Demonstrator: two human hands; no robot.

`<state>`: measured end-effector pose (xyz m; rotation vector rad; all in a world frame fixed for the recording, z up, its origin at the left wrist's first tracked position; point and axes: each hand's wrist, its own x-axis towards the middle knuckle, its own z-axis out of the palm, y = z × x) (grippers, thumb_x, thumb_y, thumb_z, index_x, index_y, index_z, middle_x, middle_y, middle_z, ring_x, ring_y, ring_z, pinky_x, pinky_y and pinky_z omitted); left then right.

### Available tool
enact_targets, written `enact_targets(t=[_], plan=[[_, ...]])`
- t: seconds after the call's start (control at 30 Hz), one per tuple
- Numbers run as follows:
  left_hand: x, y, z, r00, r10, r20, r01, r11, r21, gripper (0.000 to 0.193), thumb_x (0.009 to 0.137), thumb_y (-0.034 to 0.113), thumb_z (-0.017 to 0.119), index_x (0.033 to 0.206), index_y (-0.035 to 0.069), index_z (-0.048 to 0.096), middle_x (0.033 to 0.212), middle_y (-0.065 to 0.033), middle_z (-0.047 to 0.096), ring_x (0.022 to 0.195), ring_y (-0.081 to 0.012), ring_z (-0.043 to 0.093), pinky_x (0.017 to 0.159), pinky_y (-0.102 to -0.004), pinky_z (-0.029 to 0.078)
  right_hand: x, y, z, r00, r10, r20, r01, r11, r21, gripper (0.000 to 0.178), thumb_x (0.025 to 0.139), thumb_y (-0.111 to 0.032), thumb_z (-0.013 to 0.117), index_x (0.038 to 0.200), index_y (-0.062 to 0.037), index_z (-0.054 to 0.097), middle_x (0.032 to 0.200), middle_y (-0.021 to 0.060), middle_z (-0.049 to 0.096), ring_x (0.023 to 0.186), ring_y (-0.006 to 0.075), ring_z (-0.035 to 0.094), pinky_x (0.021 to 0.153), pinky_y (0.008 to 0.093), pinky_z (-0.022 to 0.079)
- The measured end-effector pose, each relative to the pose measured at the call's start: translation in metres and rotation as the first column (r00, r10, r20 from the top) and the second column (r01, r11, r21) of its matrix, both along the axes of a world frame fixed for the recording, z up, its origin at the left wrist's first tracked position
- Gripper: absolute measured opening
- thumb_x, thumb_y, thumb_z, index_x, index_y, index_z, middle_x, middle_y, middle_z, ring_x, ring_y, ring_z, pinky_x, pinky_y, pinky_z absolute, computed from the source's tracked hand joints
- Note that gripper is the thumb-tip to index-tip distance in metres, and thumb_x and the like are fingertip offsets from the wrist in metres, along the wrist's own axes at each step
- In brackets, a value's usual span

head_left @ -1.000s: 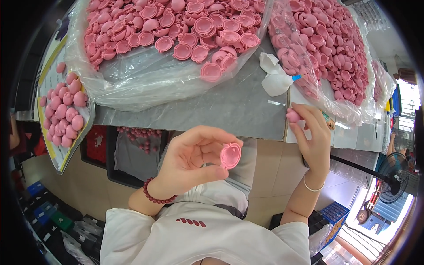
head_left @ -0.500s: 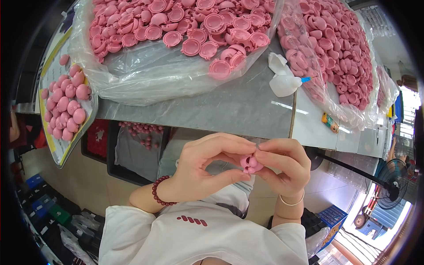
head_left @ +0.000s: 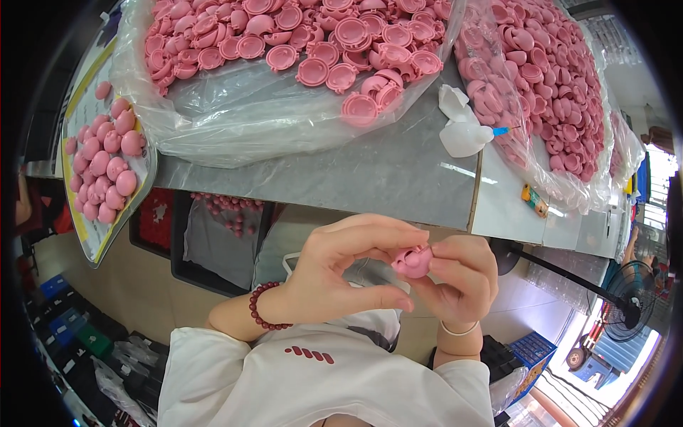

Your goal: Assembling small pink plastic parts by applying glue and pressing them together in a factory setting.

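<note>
Right hand (head_left: 461,274) pinches a small pink ball (head_left: 413,263); left hand (head_left: 341,267) curves close by, contact unclear. Beyond, pink shells (head_left: 353,33) heap on clear plastic (head_left: 242,135), and a white bottle (head_left: 464,139) sits on the grey table (head_left: 320,181).

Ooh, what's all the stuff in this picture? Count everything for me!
pink piece: one, pink, in the right hand
half shells: too many to count, pink, in the bags
plastic bags: at least two, clear, on the worktop
worktop: one, grey and white, middle
pink balls: over a dozen, pink, on the tray
tray: one, yellow-edged, left
bottle: one, white, blue tip, near the right bag
bins: two, black, under the worktop
fan: one, black, far right
crate: one, blue, lower right
shirt: one, white, bottom
left hand: one, bare, centre
right hand: one, bare, beside it
</note>
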<state>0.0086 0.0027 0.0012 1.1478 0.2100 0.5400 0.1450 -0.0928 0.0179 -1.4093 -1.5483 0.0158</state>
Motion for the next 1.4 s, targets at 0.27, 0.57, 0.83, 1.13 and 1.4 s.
enact_targets(t=[0.27, 0.57, 0.83, 1.13, 1.4], plan=[[0.001, -0.005, -0.007, 0.998, 0.053, -0.032, -0.055, 0.997, -0.053, 0.054, 0.057, 0.001, 0.075, 0.105, -0.006, 0.053, 0.102, -0.0172, 0.057, 0.089, -0.0182, 0.056, 0.079, -0.0278, 0.045, 0.002, -0.013, -0.005, 0.980, 0.022, 0.196, -0.026, 0.999, 0.020, 0.030, 0.054, 0.001, 0.071, 0.079, -0.0082, 0.057, 0.081, 0.0035, 0.044, 0.054, 0.0145, 0.044, 0.042, 0.0251, 0.032], [-0.007, 0.004, -0.003, 0.983, 0.183, -0.031, -0.166, 0.940, 0.298, 0.042, 0.053, 0.005, 0.077, 0.091, -0.004, 0.062, 0.090, -0.0162, 0.062, 0.076, -0.0177, 0.058, 0.067, -0.0252, 0.047, 0.026, -0.015, -0.005, 0.969, -0.140, 0.202, 0.139, 0.990, 0.020, 0.024, 0.067, -0.010, 0.064, 0.085, -0.0041, 0.050, 0.084, 0.0078, 0.044, 0.070, 0.0177, 0.043, 0.057, 0.0265, 0.039], [-0.006, 0.004, 0.001, 0.991, -0.029, 0.129, 0.073, 0.935, -0.346, 0.046, 0.056, 0.021, 0.078, 0.090, -0.002, 0.059, 0.083, -0.0146, 0.060, 0.076, -0.0195, 0.057, 0.069, -0.0288, 0.047, 0.055, 0.036, -0.009, 0.872, -0.385, -0.302, 0.327, 0.918, -0.225, 0.044, 0.070, -0.007, 0.064, 0.109, 0.0007, 0.045, 0.104, 0.0070, 0.045, 0.085, 0.0125, 0.044, 0.064, 0.0232, 0.039], [-0.005, 0.010, -0.004, 0.976, -0.129, 0.176, 0.211, 0.763, -0.611, 0.064, 0.064, 0.047, 0.069, 0.103, 0.006, 0.041, 0.079, -0.0082, 0.055, 0.077, -0.0165, 0.053, 0.076, -0.0322, 0.045, 0.062, 0.029, -0.012, 0.847, -0.387, -0.365, 0.348, 0.922, -0.170, 0.024, 0.076, -0.010, 0.056, 0.095, 0.0041, 0.050, 0.075, 0.0088, 0.056, 0.070, 0.0154, 0.054, 0.066, 0.0247, 0.042], [-0.001, 0.009, -0.005, 0.991, -0.079, 0.108, 0.125, 0.830, -0.543, 0.052, 0.062, 0.037, 0.074, 0.094, 0.005, 0.049, 0.081, -0.0092, 0.058, 0.076, -0.0168, 0.056, 0.074, -0.0322, 0.046, 0.062, 0.023, -0.017, 0.770, -0.258, -0.584, 0.199, 0.966, -0.165, 0.028, 0.080, -0.012, 0.051, 0.101, 0.0070, 0.047, 0.086, 0.0158, 0.059, 0.081, 0.0204, 0.058, 0.073, 0.0271, 0.043]])
